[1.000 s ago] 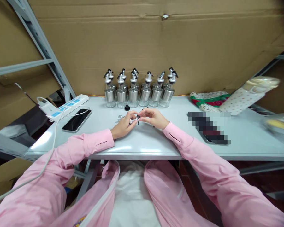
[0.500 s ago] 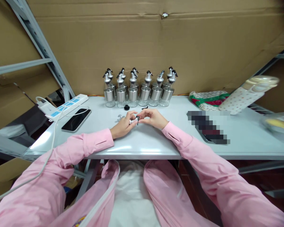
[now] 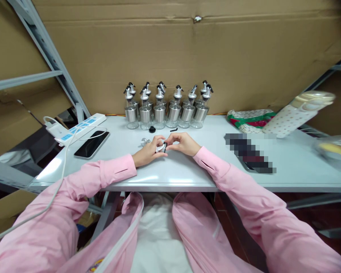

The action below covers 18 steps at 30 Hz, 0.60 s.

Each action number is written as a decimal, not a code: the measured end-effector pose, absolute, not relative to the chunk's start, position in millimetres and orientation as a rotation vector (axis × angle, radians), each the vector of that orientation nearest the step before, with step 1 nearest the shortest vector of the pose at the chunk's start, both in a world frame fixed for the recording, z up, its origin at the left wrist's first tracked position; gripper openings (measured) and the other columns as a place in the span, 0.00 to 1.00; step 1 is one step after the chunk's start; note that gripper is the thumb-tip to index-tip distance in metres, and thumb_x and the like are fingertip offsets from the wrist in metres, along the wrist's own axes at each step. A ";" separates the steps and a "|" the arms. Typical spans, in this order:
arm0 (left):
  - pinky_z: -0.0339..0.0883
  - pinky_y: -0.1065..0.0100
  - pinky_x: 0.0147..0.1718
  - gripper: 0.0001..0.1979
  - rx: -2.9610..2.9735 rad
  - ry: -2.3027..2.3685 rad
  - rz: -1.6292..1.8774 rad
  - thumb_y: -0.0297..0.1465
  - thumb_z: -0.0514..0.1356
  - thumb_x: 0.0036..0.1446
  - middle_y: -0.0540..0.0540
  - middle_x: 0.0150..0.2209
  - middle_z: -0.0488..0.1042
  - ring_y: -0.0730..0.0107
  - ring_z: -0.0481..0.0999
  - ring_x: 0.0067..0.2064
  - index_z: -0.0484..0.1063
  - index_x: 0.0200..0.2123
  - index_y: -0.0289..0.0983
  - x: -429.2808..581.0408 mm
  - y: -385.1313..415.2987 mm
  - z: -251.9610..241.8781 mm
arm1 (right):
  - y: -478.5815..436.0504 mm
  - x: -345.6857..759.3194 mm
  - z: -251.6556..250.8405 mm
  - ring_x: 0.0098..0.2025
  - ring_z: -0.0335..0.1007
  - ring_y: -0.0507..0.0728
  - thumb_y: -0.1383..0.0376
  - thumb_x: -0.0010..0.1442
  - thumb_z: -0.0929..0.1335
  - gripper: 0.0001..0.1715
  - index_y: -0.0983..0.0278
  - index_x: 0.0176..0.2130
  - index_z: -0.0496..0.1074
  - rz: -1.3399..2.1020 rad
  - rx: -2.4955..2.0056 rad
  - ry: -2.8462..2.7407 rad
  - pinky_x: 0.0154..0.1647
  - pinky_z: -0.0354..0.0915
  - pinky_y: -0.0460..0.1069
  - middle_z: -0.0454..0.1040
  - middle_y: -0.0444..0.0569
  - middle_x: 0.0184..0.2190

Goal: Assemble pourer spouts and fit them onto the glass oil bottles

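Note:
My left hand (image 3: 149,151) is closed around a silver-grey pourer spout (image 3: 160,148), held just above the table. At the spout's right end, a small black lever (image 3: 165,145) is pinched by the fingertips of my right hand (image 3: 184,143). Whether the lever is fixed to the spout I cannot tell. Beside my left hand lies a shiny, pale piece (image 3: 144,142), partly hidden by the fingers. Just beyond the hands are a black stopper (image 3: 152,129) and another thin black lever (image 3: 174,129).
Several glass oil bottles (image 3: 173,113) with steel bands and pourer tops line the back by the cardboard wall (image 3: 170,49). Left are a phone (image 3: 92,145) and power strip (image 3: 82,129). Right stand a dotted tumbler (image 3: 290,117) and a patterned cloth (image 3: 250,119).
The spout has turned in my left hand, and its black end sits differently between the fingers. My right hand has shifted slightly down, leaving the loose black lever on the table fully in sight.

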<state>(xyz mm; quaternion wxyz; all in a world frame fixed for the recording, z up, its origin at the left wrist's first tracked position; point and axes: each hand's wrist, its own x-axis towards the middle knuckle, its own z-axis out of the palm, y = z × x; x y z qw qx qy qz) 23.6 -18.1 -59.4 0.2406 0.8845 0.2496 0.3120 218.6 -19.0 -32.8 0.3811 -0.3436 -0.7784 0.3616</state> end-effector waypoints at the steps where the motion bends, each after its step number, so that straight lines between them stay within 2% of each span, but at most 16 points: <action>1: 0.60 0.70 0.34 0.25 2.422 0.679 0.846 0.36 0.59 0.54 0.53 0.30 0.61 0.73 0.65 0.30 0.49 0.50 0.38 23.7 -18.0 -59.9 | -19.2 218.5 -33.0 0.26 0.68 0.52 0.55 0.40 0.74 0.19 0.66 0.26 0.71 0.914 -0.882 -1.991 0.34 0.66 0.49 0.73 0.45 0.22; 7: 0.59 0.71 0.34 0.24 2.433 0.638 0.868 0.38 0.57 0.56 0.55 0.29 0.58 0.75 0.63 0.30 0.48 0.49 0.39 24.5 -17.4 -61.2 | -20.1 216.9 -34.6 0.26 0.68 0.52 0.56 0.40 0.75 0.18 0.67 0.25 0.70 0.903 -0.891 -2.002 0.33 0.65 0.49 0.72 0.44 0.22; 12: 0.58 0.73 0.30 0.29 2.423 0.643 0.904 0.38 0.63 0.49 0.56 0.28 0.58 0.76 0.62 0.28 0.48 0.47 0.39 24.4 -18.7 -58.9 | -21.6 214.9 -34.4 0.26 0.67 0.52 0.55 0.38 0.75 0.20 0.66 0.25 0.69 0.937 -0.870 -1.987 0.33 0.65 0.49 0.72 0.44 0.21; 18: 0.56 0.74 0.28 0.18 2.444 0.705 0.936 0.31 0.57 0.53 0.56 0.28 0.59 0.78 0.62 0.27 0.50 0.43 0.39 25.0 -22.7 -56.6 | -20.6 214.1 -33.4 0.26 0.67 0.52 0.51 0.38 0.75 0.23 0.65 0.25 0.69 0.945 -0.854 -1.981 0.32 0.65 0.49 0.72 0.44 0.22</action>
